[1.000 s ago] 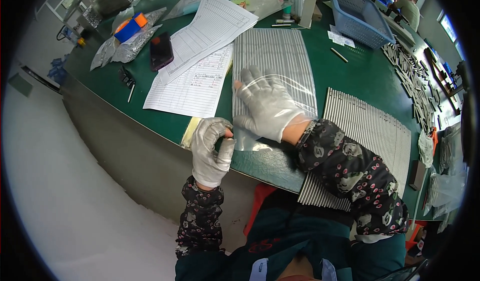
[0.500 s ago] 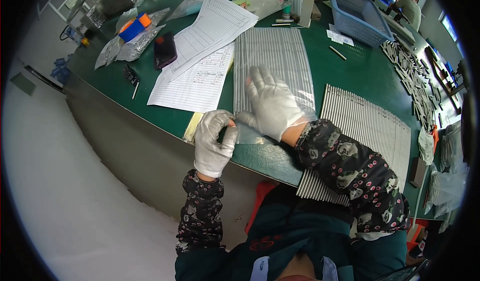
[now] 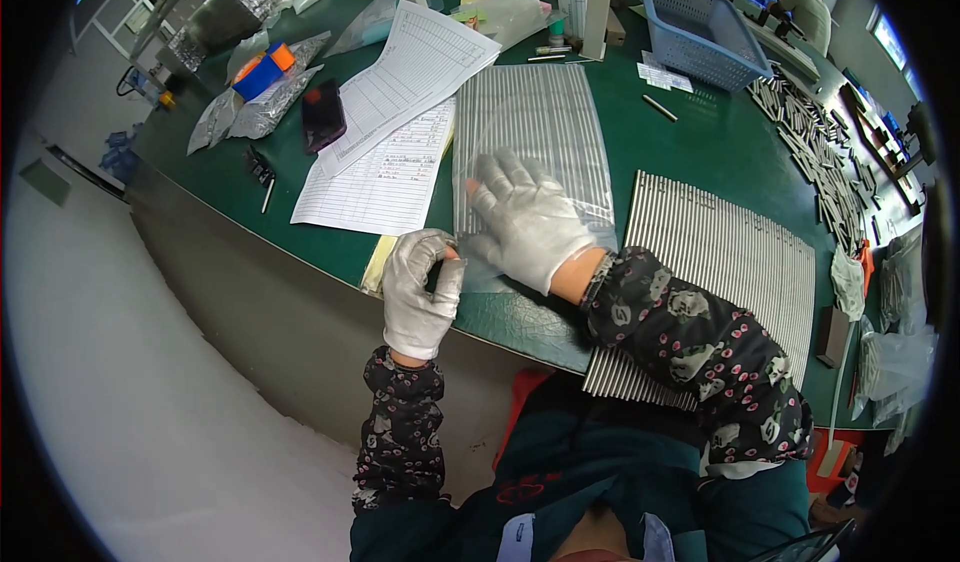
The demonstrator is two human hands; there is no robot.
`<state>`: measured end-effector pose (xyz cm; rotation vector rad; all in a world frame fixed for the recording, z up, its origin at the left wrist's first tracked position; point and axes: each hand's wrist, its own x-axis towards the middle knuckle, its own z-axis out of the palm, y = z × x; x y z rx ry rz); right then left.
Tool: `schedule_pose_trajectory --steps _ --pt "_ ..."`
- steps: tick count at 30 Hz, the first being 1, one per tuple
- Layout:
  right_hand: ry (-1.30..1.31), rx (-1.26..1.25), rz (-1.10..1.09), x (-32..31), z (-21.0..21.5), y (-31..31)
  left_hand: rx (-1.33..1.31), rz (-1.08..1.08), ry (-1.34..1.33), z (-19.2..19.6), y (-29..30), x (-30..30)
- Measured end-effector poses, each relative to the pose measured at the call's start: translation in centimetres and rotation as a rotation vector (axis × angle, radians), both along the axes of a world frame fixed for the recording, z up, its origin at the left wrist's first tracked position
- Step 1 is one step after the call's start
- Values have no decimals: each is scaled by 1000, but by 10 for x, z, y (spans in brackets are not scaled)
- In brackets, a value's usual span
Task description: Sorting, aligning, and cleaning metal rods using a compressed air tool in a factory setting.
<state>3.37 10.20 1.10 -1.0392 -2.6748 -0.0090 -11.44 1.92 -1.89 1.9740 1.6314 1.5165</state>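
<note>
A clear plastic bag (image 3: 535,112) lies on the green table before me, with a row of thin grey metal rods side by side inside it. My right hand (image 3: 530,222), in a pale glove, rests flat on the bag, fingers stretched out and pointing away from me. At the bag's near left corner, by the table edge, my gloved left hand (image 3: 420,292) is closed in a pinch on the bag's edge. A second row of bare metal rods (image 3: 725,252) lies to the right, partly covered by my right forearm.
Printed sheets (image 3: 375,182) and a dark phone (image 3: 323,117) lie left of the bag. Farther left are tape rolls (image 3: 262,74) on silvery wrap. A blue basket (image 3: 700,32) stands at the back right, near a heap of loose rods (image 3: 815,152). One rod (image 3: 660,108) lies alone.
My right hand has slid a little toward me and to the left over the bag. The left hand keeps its pinch at the corner. The whole view has shifted slightly.
</note>
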Motion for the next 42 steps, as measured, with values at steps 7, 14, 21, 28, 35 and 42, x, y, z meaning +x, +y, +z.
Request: schedule_pose_trajectory --steps 7,14,21,28,35,42 --pt "-13 -51 -89 -14 3 -2 4 21 -32 1 -1 2" --pt "-59 -52 40 -6 1 3 49 9 -25 1 -3 3" --pt "-7 -35 -26 4 -2 -20 -5 -67 -50 0 3 1" --pt "-287 25 94 81 25 -54 66 -85 358 6 7 2" --pt "-389 366 215 108 26 -55 -20 174 498 10 1 16" --pt "-77 267 -63 116 46 -59 -203 392 691 18 3 16"
